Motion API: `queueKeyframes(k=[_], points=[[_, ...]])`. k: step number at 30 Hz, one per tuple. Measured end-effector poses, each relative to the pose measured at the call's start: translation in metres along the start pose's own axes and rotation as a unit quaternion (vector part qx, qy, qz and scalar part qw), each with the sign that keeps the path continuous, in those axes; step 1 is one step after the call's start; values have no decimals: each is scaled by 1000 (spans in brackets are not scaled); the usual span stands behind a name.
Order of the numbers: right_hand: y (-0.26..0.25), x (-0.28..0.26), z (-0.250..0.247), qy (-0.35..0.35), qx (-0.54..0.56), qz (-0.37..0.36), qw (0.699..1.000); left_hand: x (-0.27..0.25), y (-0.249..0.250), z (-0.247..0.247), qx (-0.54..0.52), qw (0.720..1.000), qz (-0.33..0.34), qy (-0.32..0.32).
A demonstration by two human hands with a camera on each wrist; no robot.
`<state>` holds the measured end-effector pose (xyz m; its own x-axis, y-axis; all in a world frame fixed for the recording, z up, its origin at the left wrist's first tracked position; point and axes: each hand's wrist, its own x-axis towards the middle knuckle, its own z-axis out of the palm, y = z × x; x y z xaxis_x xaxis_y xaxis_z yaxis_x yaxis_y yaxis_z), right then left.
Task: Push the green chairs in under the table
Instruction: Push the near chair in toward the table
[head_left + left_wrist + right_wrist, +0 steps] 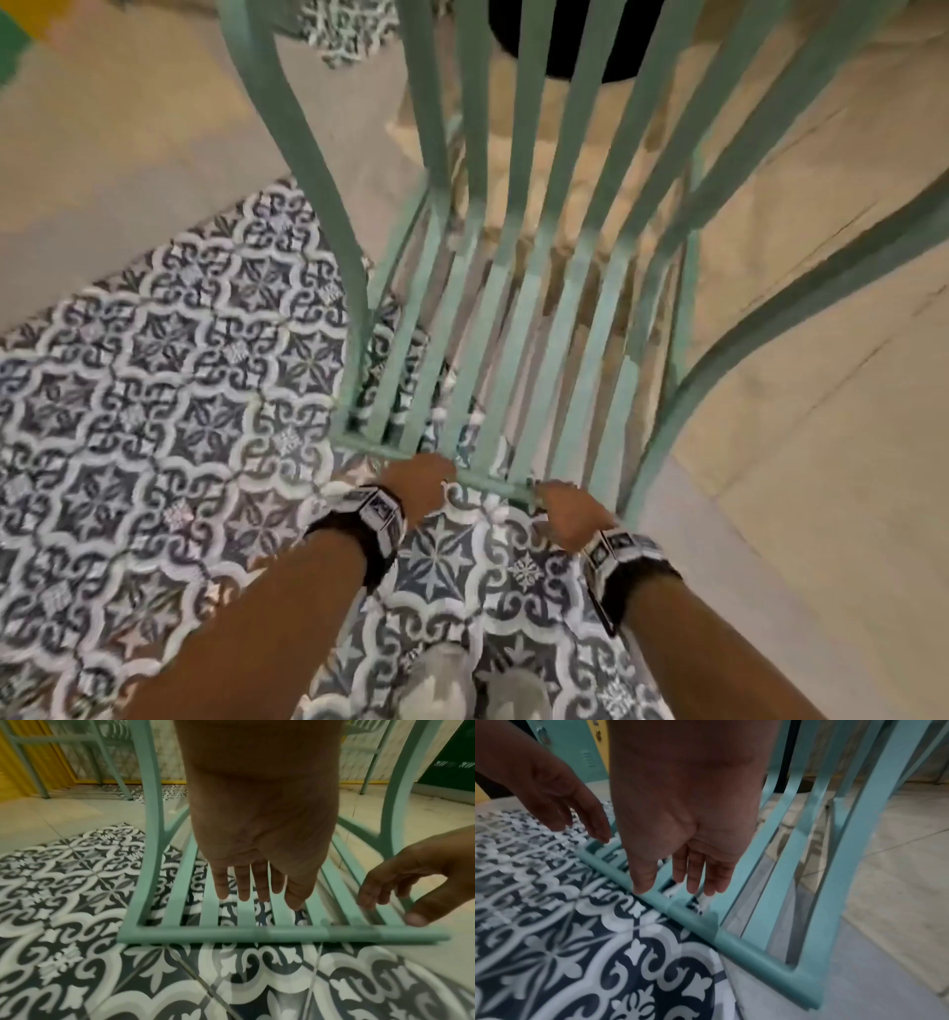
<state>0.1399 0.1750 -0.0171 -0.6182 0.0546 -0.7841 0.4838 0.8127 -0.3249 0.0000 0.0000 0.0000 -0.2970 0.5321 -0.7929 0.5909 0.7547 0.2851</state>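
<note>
A mint-green slatted metal chair (518,288) stands in front of me, its top rail (488,480) nearest. My left hand (423,475) is at the rail's middle, fingers straight and reaching over the slats (210,908); I cannot tell whether it touches. My right hand (562,506) is at the rail just to the right. In the right wrist view the right hand (677,882) hangs relaxed, its thumb tip on the rail (695,915). The left wrist view shows the left hand (264,892) above the rail (257,935), with the right hand (401,888) beside it. Neither hand grips anything.
Patterned blue-and-white tiles (154,411) cover the floor under me, with plain beige floor (796,462) to the right. A black round base (575,46) lies beyond the chair. More green legs (110,760) and a yellow wall (30,756) stand further back. My shoes (462,683) are below.
</note>
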Motion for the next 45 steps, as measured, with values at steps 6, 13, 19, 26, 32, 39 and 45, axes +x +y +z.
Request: queueKeyframes(k=[6, 13, 19, 26, 32, 39, 45], points=[[11, 68, 49, 101, -42, -13, 994, 68, -30, 43, 23, 999, -14, 24], [17, 86, 62, 151, -69, -39, 985, 87, -46, 56, 93, 990, -37, 103], [7, 33, 40, 122, -14, -31, 992, 40, -28, 33, 149, 982, -23, 113], [-28, -133, -43, 168, 65, -3, 984, -100, 49, -47, 64, 990, -5, 129], [-74, -306, -149, 291, 2, 13, 957, -254, 128, -143, -23, 988, 60, 141], [-87, -442, -256, 399, -106, 4, 911, -390, 206, -259, -21, 980, 116, 161], [-95, -469, -311, 452, -93, -31, 886, -427, 221, -323, 6, 971, 141, 192]])
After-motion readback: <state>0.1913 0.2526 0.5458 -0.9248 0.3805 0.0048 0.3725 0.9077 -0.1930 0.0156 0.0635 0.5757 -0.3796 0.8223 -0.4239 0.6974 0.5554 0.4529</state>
